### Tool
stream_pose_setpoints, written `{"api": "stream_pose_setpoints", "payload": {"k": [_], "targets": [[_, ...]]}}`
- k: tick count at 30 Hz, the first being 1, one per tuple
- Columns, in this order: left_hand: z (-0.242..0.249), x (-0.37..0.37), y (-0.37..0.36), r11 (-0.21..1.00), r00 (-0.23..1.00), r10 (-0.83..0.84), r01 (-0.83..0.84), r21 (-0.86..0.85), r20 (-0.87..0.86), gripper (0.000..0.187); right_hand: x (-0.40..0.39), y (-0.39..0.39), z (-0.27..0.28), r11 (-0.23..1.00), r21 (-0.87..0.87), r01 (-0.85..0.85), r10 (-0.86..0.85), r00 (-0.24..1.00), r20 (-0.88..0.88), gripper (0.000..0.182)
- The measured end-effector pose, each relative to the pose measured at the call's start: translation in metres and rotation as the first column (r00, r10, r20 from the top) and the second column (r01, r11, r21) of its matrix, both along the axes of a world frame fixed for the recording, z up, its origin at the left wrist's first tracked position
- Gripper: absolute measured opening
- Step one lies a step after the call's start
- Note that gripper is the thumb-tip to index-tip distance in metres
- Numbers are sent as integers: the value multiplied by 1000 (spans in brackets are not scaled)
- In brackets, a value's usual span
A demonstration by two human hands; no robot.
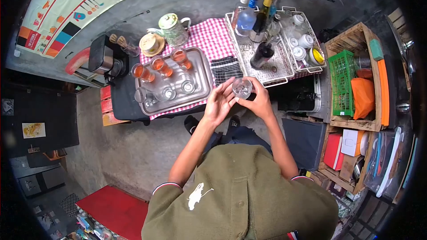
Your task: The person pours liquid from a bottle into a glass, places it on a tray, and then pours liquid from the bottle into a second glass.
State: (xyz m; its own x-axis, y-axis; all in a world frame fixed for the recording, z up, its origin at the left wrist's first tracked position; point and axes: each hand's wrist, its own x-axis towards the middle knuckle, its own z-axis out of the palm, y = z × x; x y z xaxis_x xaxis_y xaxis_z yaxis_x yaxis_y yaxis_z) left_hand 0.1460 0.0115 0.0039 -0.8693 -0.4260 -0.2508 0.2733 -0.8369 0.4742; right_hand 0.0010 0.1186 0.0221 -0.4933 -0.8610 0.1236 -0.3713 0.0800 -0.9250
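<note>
A clear, empty-looking glass [242, 88] is held up in front of the table by my right hand [259, 103], with fingers and thumb around its side. My left hand [219, 103] lies just left of the glass, palm up with its fingers apart; whether its fingertips touch the glass cannot be made out. Left of my hands, a metal tray [203, 72] carries several glasses: three hold an orange-red drink, one being the glass [161, 67] in the middle, while others, such as the clear glass [187, 87], look empty. A folded dark striped cloth [226, 69] lies beyond my hands.
A white wire rack [281, 80] at the right holds bottles and a dark jar [262, 55]; cups stand beside it. A teapot [171, 29] and a cup [149, 43] sit behind the tray. A coffee machine [101, 55] stands left, wooden crates [356, 124] right.
</note>
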Motion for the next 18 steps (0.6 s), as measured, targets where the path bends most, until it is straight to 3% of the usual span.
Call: {"api": "stream_pose_setpoints", "payload": {"k": [3, 6, 7, 10, 14, 18], "targets": [[-2, -24, 13, 999, 999, 23, -23, -27, -22, 63, -18, 10, 3, 999, 0, 36, -36, 999, -37, 63], [-1, -39, 15, 984, 999, 7, -1, -176, 34, 62, -30, 11, 10, 997, 44, 57, -56, 998, -19, 62], [1, -42, 14, 986, 998, 10, 0, -166, 55, 69, -32, 8, 11, 996, 70, 60, -60, 998, -8, 61], [0, -56, 8, 936, 996, 30, 1, -353, 83, 73, -39, -1, -5, 994, 32, 106, -105, 994, -35, 62], [2, -72, -11, 891, 977, 31, 68, -449, 210, 74, -44, -21, -16, 988, 27, 151, -149, 985, -85, 66], [-6, -87, -34, 879, 978, 47, 56, -474, 202, 68, -50, -40, -11, 990, 30, 136, -131, 984, -121, 67]]}}
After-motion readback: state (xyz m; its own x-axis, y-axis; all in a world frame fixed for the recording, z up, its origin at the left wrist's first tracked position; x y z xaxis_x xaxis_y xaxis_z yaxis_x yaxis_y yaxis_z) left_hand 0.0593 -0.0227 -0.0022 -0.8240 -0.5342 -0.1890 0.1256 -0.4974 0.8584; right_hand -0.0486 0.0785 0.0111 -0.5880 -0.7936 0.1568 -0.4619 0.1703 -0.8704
